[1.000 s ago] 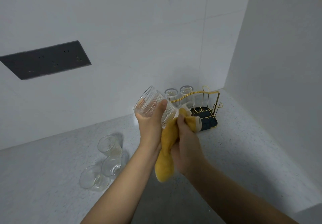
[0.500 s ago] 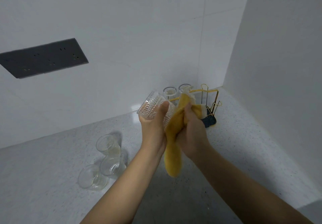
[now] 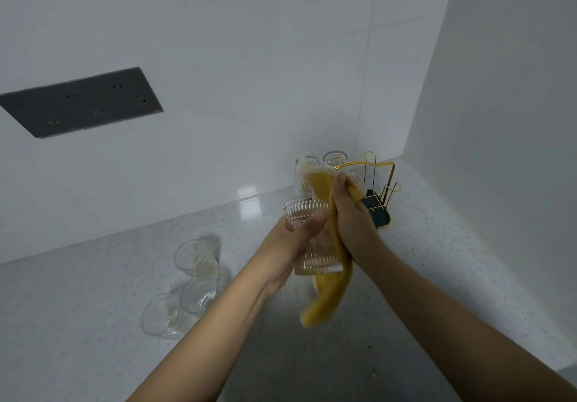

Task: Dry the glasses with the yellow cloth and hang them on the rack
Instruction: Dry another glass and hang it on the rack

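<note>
- Dark socket panel [image 3: 81,101] on the white wall, far left.
- Three clear glasses [image 3: 190,287] stand clustered on the speckled bench [image 3: 78,323], left of the arms, touching or nearly touching one another.
- Left hand [image 3: 285,245] grips a ribbed glass [image 3: 307,239] held up above the bench; fingers curled round its side, thumb across the front. Which end of the glass is up is hard to tell.
- Yellow cloth [image 3: 329,295] is pressed against the right side of the held glass; its top bunches above the glass, its tail hangs free below the hands.
- Right hand [image 3: 351,217] holds the cloth, fingers closed round it, thumb up near the cloth's top.
- Two more glasses [image 3: 321,162] sit upside down on the rack behind the hands, partly hidden by the cloth.
- Gold wire rack [image 3: 379,189] with dark base stands in the bench corner, right of the hands, against the walls.
</note>
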